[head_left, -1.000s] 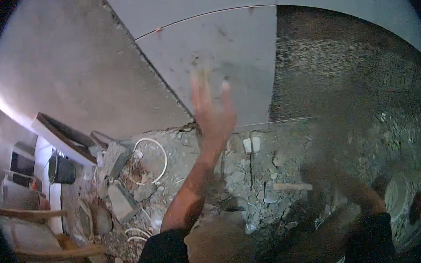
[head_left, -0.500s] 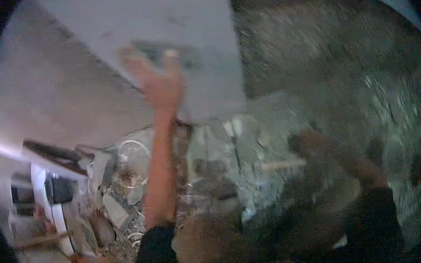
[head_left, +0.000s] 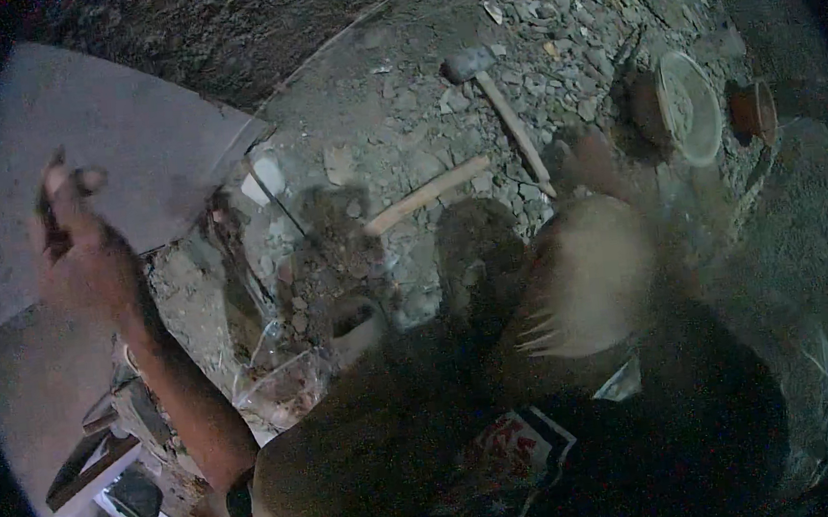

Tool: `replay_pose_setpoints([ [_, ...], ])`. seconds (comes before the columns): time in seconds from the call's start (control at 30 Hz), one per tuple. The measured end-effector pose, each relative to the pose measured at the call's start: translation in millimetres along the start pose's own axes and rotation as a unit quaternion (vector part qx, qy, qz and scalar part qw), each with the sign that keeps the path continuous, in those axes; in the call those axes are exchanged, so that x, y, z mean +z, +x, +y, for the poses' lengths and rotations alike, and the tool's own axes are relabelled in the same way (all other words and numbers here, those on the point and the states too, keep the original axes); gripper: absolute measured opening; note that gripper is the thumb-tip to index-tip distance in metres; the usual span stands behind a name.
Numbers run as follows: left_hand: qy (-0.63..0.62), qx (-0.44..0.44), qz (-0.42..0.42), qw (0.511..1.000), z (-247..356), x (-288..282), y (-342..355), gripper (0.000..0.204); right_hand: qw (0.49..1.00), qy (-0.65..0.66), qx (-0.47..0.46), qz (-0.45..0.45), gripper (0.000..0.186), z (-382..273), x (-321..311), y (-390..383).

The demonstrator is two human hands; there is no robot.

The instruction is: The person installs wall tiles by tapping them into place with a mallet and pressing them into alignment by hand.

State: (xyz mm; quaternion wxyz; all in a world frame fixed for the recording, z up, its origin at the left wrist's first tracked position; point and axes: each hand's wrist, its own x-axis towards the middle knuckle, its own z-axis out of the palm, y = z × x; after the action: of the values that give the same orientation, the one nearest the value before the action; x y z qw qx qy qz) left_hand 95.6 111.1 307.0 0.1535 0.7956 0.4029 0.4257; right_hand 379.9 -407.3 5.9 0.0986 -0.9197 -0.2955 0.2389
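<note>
My left hand (head_left: 77, 239), fingers apart and partly bent, is against or just over a pale grey panel (head_left: 116, 117) at the left. My right hand (head_left: 588, 164) is low on the right, dim and partly hidden behind my dusty knee (head_left: 593, 272), beside the handle end of a hammer (head_left: 510, 122). Whether it grips anything I cannot tell. The hammer lies on broken rubble, its dark head away from me. A loose wooden stick (head_left: 428, 193) lies to the left of it.
A pale round bucket (head_left: 691, 106) and a smaller brown container (head_left: 756, 115) stand at the right. Rubble (head_left: 571, 28) covers the floor, with a rough dark surface (head_left: 147, 26) beyond the panel. Wooden pieces and dark objects (head_left: 109, 482) crowd the lower left.
The view has swung right, bringing the hammer and bucket into clear sight and shifting the panel leftward. My left hand remains at the panel. My right hand stays low among the rubble.
</note>
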Motion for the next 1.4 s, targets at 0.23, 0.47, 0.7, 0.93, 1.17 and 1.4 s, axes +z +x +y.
replay_pose_setpoints([
  [0.23,0.038,0.275,-0.146,0.949,-0.2,10.8,25.8,0.027,0.935,0.014,0.354,0.006,0.065,-25.7,85.5,39.0],
  [0.47,-0.006,0.209,-0.088,0.974,-19.5,-63.7,25.8,0.025,0.934,0.161,0.303,0.094,0.058,-75.0,63.3,55.0],
  [0.7,0.029,0.152,0.117,0.981,-55.3,-110.2,34.3,0.057,0.891,0.380,0.151,0.197,0.051,-166.3,-23.2,36.9],
  [0.93,0.004,0.106,0.035,0.994,-101.3,-137.1,31.0,0.084,0.848,0.483,0.024,0.217,0.044,-261.1,-102.0,-11.4],
  [1.17,0.011,0.143,0.045,0.989,-104.1,-110.1,42.9,0.098,0.886,0.388,-0.130,0.219,0.037,-377.6,-171.9,-60.6],
  [1.4,0.089,0.100,0.056,0.989,-105.2,-92.2,32.8,0.101,0.870,0.169,-0.395,0.242,0.032,-522.1,-198.1,-75.3],
])
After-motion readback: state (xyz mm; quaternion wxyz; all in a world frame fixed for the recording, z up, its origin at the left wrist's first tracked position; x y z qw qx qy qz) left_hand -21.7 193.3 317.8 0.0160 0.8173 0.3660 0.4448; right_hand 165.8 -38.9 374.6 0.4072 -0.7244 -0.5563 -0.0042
